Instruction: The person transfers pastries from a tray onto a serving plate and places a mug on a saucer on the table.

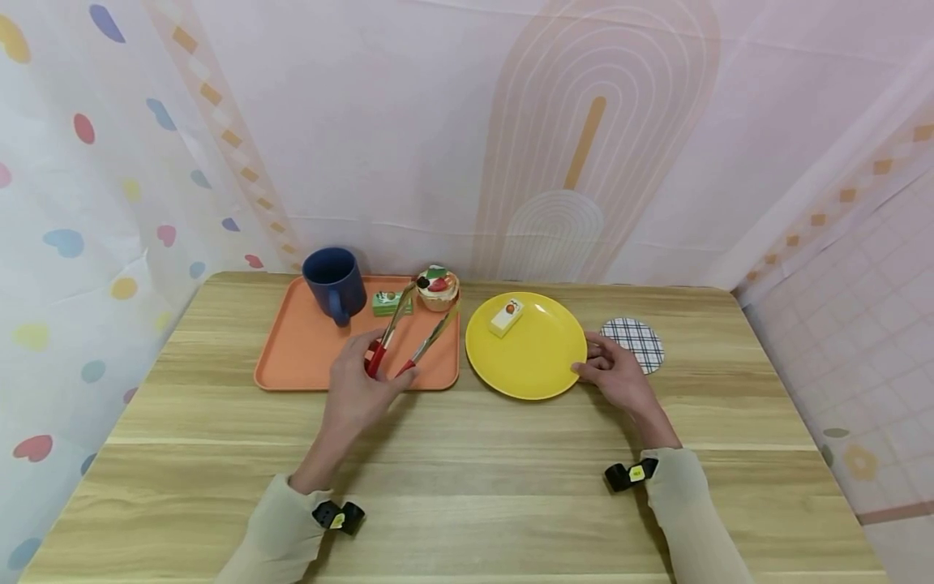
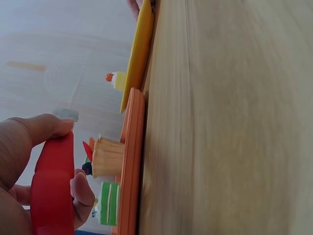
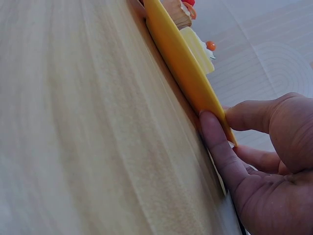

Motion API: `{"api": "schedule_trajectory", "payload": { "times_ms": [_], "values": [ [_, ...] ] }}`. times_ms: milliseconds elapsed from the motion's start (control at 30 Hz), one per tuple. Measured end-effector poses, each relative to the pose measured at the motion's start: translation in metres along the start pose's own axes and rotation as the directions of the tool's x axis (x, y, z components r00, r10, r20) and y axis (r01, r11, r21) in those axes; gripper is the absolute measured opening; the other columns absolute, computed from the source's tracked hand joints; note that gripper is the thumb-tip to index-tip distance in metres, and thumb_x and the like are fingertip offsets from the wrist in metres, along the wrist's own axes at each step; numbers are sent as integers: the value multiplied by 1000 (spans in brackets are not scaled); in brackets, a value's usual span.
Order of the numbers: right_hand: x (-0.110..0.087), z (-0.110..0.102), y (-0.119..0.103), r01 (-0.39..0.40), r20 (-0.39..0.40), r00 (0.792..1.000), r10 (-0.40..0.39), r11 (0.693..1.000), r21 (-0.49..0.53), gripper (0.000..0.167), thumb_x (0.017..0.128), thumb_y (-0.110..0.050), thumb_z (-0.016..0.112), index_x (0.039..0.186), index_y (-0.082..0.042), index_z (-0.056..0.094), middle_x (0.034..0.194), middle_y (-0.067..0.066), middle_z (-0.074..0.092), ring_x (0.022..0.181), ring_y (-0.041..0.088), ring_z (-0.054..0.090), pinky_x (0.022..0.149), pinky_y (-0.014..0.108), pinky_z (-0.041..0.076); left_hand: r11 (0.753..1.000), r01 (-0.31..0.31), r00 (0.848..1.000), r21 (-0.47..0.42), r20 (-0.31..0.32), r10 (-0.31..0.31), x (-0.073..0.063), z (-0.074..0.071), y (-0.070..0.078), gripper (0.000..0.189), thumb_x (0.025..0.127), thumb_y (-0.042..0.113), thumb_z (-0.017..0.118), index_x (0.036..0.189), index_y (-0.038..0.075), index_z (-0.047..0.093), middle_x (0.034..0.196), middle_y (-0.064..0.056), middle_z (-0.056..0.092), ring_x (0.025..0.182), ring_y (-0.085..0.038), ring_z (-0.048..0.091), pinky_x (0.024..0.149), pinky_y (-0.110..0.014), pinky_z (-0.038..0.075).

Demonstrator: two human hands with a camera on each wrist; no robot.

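My left hand (image 1: 361, 385) holds a pair of tongs (image 1: 397, 328) by its red handles, the two arms spread apart. Their metal ends lie at either side of a fruit-topped cupcake (image 1: 438, 289); whether they touch it I cannot tell. The cupcake stands in the back right corner of an orange tray (image 1: 306, 361), beside a green cake slice (image 1: 387, 304). On the right, my right hand (image 1: 620, 375) pinches the rim of a yellow plate (image 1: 529, 365). A yellow cake slice (image 3: 197, 51) with an orange fruit on top sits on that plate.
A dark blue mug (image 1: 336, 284) stands at the tray's back left. Behind the right hand lies a round checked coaster (image 1: 633, 341), partly covered by it. A patterned cloth (image 1: 409, 146) hangs along the back edge of the wooden table (image 1: 496, 495).
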State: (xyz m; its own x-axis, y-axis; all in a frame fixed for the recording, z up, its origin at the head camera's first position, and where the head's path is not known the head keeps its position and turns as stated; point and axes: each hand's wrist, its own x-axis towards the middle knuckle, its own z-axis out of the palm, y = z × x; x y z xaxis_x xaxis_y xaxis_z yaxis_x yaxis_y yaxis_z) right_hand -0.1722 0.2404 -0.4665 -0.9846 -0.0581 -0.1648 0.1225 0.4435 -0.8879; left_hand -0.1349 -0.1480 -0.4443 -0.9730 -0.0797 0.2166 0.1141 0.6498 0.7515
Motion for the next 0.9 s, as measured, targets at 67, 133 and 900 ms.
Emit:
{"api": "schedule_trajectory", "payload": {
  "times_ms": [67, 133, 900],
  "values": [
    [1, 0, 0, -1, 1, 1000, 1, 1000, 3, 66, 97, -15, 71, 155, -4, 41, 133, 22, 62, 96, 13, 64, 75, 18, 53, 1000, 3, 1000, 5, -6, -3, 0, -2, -1, 71, 80, 27, 89, 138, 3, 57, 110, -18, 61, 75, -24, 55, 65, -28, 44],
    [1, 0, 0, -3, 0, 1000, 3, 1000, 3, 66, 97, -15, 71, 155, -4, 41, 133, 22, 62, 96, 13, 64, 75, 18, 53, 1000, 11, 1000, 10, -11, -11, 1, -3, -2, 70, 81, 28, 89, 138, 3, 57, 111, -17, 60, 76, -24, 54, 64, -29, 43],
    [-1, 1, -1, 11, -7, 1000, -10, 1000, 21, 64, 96, -12, 72, 153, -5, 44, 130, 22, 62, 92, 12, 62, 73, 17, 52, 986, 155, 985, 65, -92, -148, -2, -12, -10, 75, 82, 29, 87, 142, 0, 54, 123, -20, 57, 91, -30, 53, 69, -34, 41]
  ]
}}
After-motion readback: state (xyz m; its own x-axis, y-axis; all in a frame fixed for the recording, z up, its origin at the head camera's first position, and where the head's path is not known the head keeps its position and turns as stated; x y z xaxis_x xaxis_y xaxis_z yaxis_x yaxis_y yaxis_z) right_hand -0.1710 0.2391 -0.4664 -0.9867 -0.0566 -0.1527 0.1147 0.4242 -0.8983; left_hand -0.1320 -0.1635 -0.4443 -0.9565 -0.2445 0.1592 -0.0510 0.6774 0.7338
